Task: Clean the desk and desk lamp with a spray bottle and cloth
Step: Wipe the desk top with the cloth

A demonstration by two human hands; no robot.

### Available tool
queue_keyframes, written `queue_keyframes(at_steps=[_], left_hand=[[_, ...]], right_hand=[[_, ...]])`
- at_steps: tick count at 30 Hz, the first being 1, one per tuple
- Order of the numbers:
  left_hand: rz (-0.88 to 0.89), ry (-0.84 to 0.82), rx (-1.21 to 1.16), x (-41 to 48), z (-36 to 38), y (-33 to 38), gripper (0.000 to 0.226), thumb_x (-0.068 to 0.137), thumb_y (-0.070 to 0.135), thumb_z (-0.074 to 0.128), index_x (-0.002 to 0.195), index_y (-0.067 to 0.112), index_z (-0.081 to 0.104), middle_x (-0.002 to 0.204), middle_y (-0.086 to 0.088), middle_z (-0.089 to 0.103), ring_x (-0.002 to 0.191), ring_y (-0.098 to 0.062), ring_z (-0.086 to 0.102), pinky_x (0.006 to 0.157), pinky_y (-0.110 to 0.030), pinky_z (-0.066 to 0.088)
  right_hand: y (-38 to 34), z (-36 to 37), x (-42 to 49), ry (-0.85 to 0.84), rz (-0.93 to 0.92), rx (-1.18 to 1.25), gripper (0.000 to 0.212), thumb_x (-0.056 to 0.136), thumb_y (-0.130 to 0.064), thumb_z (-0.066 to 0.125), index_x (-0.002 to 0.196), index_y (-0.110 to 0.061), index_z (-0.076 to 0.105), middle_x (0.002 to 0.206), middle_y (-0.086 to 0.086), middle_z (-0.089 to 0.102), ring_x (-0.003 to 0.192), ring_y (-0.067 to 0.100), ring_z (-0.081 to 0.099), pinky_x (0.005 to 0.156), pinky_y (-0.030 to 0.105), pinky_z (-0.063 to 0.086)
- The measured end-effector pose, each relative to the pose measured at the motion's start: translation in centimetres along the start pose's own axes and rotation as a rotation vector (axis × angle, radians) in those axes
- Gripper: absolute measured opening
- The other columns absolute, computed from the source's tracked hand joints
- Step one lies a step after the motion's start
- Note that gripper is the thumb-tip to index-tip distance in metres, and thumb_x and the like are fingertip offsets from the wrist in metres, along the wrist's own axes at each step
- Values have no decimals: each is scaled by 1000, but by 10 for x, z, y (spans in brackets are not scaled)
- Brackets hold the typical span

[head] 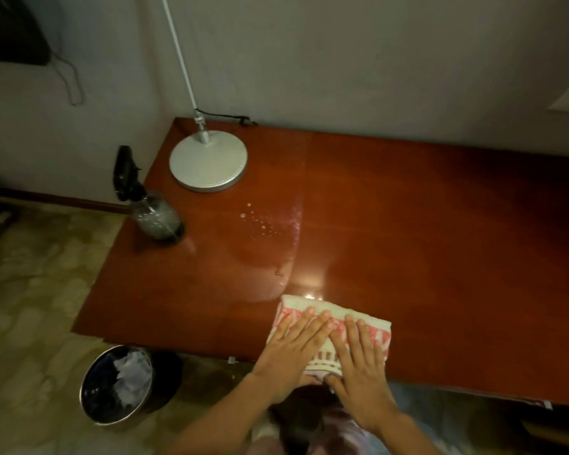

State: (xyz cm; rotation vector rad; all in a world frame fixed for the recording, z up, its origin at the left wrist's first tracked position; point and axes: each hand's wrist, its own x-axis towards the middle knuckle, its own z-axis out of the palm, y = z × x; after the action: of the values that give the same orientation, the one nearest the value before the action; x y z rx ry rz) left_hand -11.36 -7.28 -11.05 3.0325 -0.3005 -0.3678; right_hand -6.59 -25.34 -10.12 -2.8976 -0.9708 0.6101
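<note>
Head view, lower centre: left hand (pixel 293 349) and right hand (pixel 362 362) press the cloth (pixel 375 328) on the tabletop (pixel 440 224), fingers (pixel 312 323) straight, slightly apart; droplets (pixel 260 224) mid-frame lie unwiped, desk lamp (pixel 207 160) seemingly untouched.

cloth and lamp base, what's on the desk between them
In the head view, only spray droplets and a wet smear on the desk lie between the cloth and lamp base.
</note>
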Motion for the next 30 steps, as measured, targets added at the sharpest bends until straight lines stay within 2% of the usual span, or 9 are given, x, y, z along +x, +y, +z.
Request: queue_keyframes(at_steps=[4, 8, 10, 12, 14, 16, 20, 26, 30], left_hand=[[-57, -17, -3, -38, 3, -55, 98, 74, 77, 40, 150, 18, 25, 158, -1, 21, 146, -23, 10, 115, -41, -2], [-103, -50, -4, -63, 5, -93, 101, 73, 80, 37, 151, 17, 23, 160, -3, 15, 145, -24, 12, 115, -41, -2], [-120, -46, -17, -66, 5, -101, 101, 75, 82, 33, 151, 16, 21, 159, -4, 13, 146, -25, 9, 115, -42, -1], [-129, -54, -30, -65, 3, -106, 103, 75, 83, 29, 151, 14, 21, 160, -5, 15, 145, -26, 11, 114, -43, 1], [-146, -70, -49, -58, 0, -108, 105, 74, 84, 29, 151, 13, 21, 159, -4, 18, 145, -26, 13, 114, -43, 2], [-166, -73, -65, -44, -4, -113, 104, 75, 83, 29, 151, 13, 22, 159, -4, 17, 145, -27, 10, 113, -44, 3], [-168, -83, -60, 0, -21, -134, 100, 77, 81, 24, 151, 14, 21, 161, -5, 3, 146, -25, 3, 113, -43, 0], [-132, 3, -23, 68, -33, -177, 102, 76, 80, 30, 152, 15, 11, 160, -3, 6, 145, -25, 10, 113, -44, 1], [-134, 43, -26, 118, -47, -208, 99, 77, 78, 30, 152, 16, 11, 159, -3, 17, 145, -23, 10, 117, -51, 17]], right_hand=[[-60, 3, 25, -18, -70, -14, 79, 87, -62, 33, 149, -14, 29, 158, 15, 8, 144, 32, 8, 115, 45, -3], [-102, -3, 44, -56, -123, 11, 83, 84, -63, 35, 151, -16, 22, 157, 15, 9, 144, 33, 9, 115, 46, -3], [-106, -10, 51, -129, -151, 53, 83, 87, -64, 32, 154, -21, 8, 159, 10, -8, 145, 30, -4, 113, 44, -10], [-102, -14, 60, -90, -222, 81, 81, 87, -66, 25, 148, -32, -17, 149, -5, -41, 140, 18, -33, 107, 36, -30], [-98, -22, 70, -113, -269, 119, 80, 83, -69, 17, 142, -39, -28, 141, -10, -51, 131, 12, -46, 101, 32, -38], [-92, -31, 84, -134, -265, 124, 81, 80, -74, 11, 142, -40, -28, 144, -5, -48, 130, 10, -48, 100, 31, -39], [-80, -49, 121, -140, -222, 146, 86, 69, -81, -2, 140, -41, -30, 144, -4, -49, 129, 11, -49, 97, 30, -40], [-63, -73, 192, -117, -172, 159, 81, 75, -68, 5, 144, -38, -26, 144, -4, -48, 131, 15, -48, 100, 33, -38], [-49, -97, 246, -133, -156, 173, 87, 71, -81, 1, 141, -40, -29, 144, -5, -48, 132, 17, -46, 109, 42, -28]])
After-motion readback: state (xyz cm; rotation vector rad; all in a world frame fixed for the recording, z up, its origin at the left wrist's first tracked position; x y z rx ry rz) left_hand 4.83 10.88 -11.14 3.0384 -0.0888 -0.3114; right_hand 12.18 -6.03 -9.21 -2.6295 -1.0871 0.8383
